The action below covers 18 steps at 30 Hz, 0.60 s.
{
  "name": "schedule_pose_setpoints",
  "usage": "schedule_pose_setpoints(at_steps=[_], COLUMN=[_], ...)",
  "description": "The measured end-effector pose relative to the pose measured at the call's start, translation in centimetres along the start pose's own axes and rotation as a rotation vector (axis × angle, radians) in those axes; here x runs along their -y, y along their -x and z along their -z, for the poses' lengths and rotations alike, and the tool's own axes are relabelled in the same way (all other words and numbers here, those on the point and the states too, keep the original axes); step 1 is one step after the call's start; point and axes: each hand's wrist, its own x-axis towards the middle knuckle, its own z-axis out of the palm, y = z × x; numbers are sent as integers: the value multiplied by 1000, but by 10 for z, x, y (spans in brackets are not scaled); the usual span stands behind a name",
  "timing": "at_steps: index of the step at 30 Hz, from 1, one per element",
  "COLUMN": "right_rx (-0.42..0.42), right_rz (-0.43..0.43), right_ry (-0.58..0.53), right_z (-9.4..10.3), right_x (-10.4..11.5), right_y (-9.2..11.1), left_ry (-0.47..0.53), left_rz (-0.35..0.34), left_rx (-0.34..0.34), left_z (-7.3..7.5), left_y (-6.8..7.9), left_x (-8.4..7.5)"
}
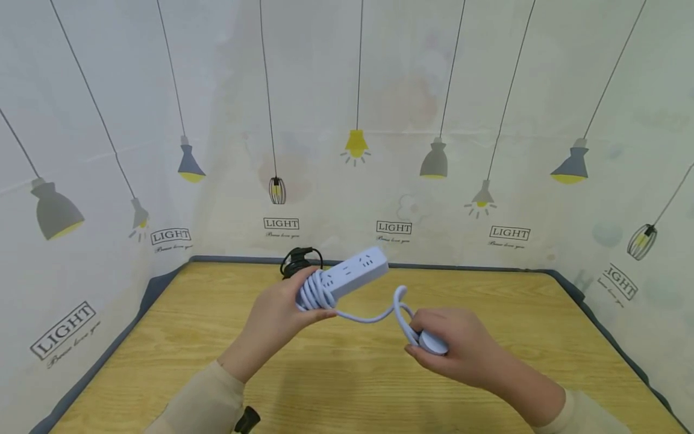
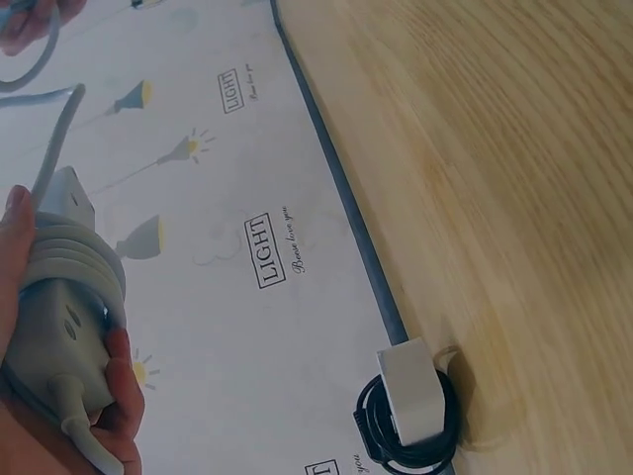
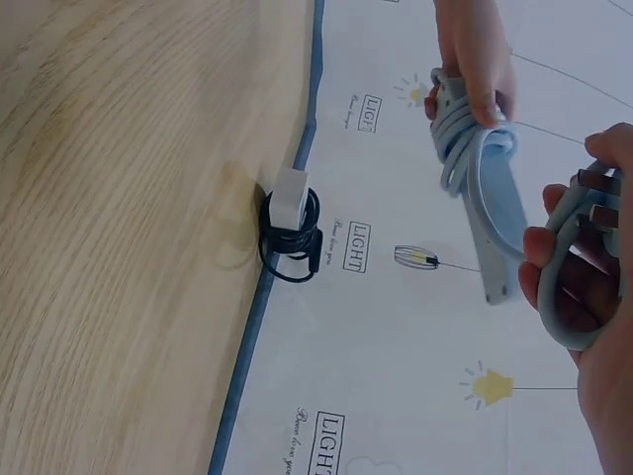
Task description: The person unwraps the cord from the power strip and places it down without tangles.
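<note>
A white power strip [image 1: 355, 272] is held up over the table in my left hand [image 1: 275, 308], tilted with its far end up to the right. Its white cord [image 1: 315, 292] is wound in several loops round the near end, where my left thumb and fingers grip it. From the loops a free length of cord sags across to my right hand [image 1: 466, 348]. That hand grips the plug [image 1: 432, 343] together with a bend of the cord. In the right wrist view the plug's metal prongs [image 3: 597, 198] show between the fingers.
Near the table's back edge sits a white charger block [image 2: 411, 392] with a coiled black cable [image 3: 287, 240]. The wooden table [image 1: 347, 386] meets a lamp-printed backdrop [image 1: 325, 78] at the back and sides. A small black object [image 1: 247, 420] shows beside the left sleeve.
</note>
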Motion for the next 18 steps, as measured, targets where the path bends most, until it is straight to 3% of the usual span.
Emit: schedule_pose_setpoints(at_steps=[9,18], right_rx=[-60,-164], right_rz=[-37,6], right_ry=[-67,-72], right_z=[8,17], right_x=[10,15], right_y=[-4,-13], left_ry=[-50,-108], left_rz=[-12,-5], left_rx=[15,60], left_z=[-4,-9], left_y=[-2,0], left_x=[4,7])
